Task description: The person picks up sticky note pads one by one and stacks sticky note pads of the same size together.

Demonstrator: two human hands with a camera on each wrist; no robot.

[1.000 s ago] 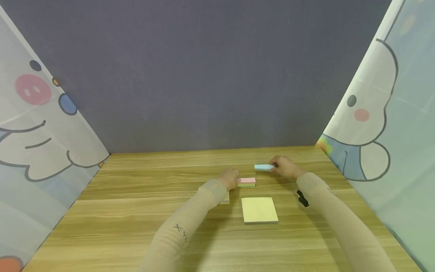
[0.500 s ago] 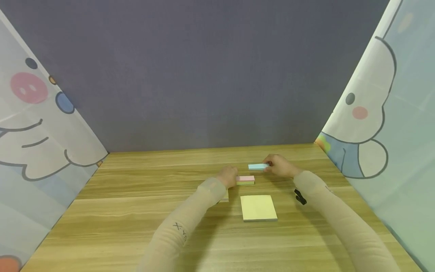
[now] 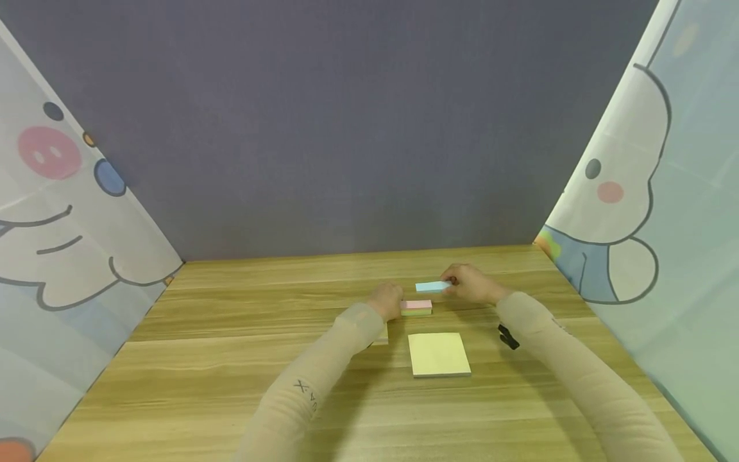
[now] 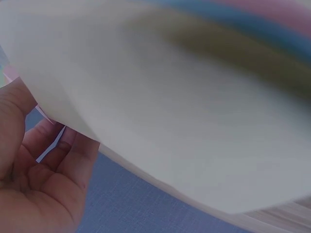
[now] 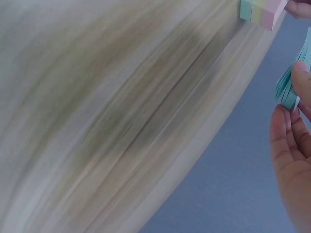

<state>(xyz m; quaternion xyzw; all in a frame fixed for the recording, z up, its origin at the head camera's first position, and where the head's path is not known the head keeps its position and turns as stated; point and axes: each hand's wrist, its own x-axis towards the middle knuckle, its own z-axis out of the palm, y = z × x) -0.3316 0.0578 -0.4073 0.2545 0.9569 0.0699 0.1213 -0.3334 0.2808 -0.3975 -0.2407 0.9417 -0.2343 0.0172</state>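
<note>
In the head view my left hand point(image 3: 385, 301) grips the left end of a small stack of sticky notes point(image 3: 416, 307), pink on top with yellow and green below. The right wrist view shows the same stack point(image 5: 261, 12) with left fingertips at its end. My right hand point(image 3: 472, 283) pinches a narrow light-blue sticky note pad point(image 3: 430, 287) just behind and above that stack. In the right wrist view the blue pad's point(image 5: 289, 90) sheets fan slightly between thumb and fingers. The left hand's point(image 4: 48, 160) grip is partly hidden by a pale blurred surface in the left wrist view.
A square pale-yellow sticky note pad point(image 3: 439, 354) lies on the wooden table point(image 3: 231, 385) between the forearms. Another pad point(image 3: 382, 335) is mostly hidden under the left wrist. A small black object point(image 3: 508, 337) lies beside the right forearm. A dark panel point(image 3: 358, 128) stands behind.
My right hand has moved left with the blue pad, bringing it closer to the pink-topped stack. The left hand stays at the stack; the view has shifted slightly.
</note>
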